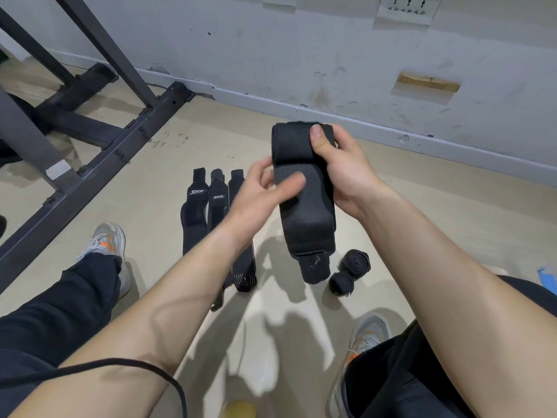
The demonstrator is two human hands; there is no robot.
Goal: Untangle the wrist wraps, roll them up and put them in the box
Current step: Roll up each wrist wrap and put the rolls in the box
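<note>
The wrist wrap (304, 212) in hand is black elastic cloth, folded over on itself. It looks light, soft and floppy, so it probably sags wherever it is unsupported. The woven face should give good grip, and the fastening patch at its lower end may cling to the other layers. The best hold is likely one end, pinched flat across the full width, so the roll starts straight.

The right hand (340, 173) grips the top fold, with the thumb pressed over the front and the fingers curled behind. The left hand (259, 197), at 9 o'clock of the wrap, has loose, spread fingers. One blurred fingertip lies against the wrap's front, and it does not seem to pinch.

I count six wraps:
- one is held above the floor (422, 224);
- three flat wraps (194, 215) lie side by side at 8 o'clock of the held one;
- two rolled wraps (354, 262) lie at 5 o'clock, touching each other.

No box is in view.
</note>
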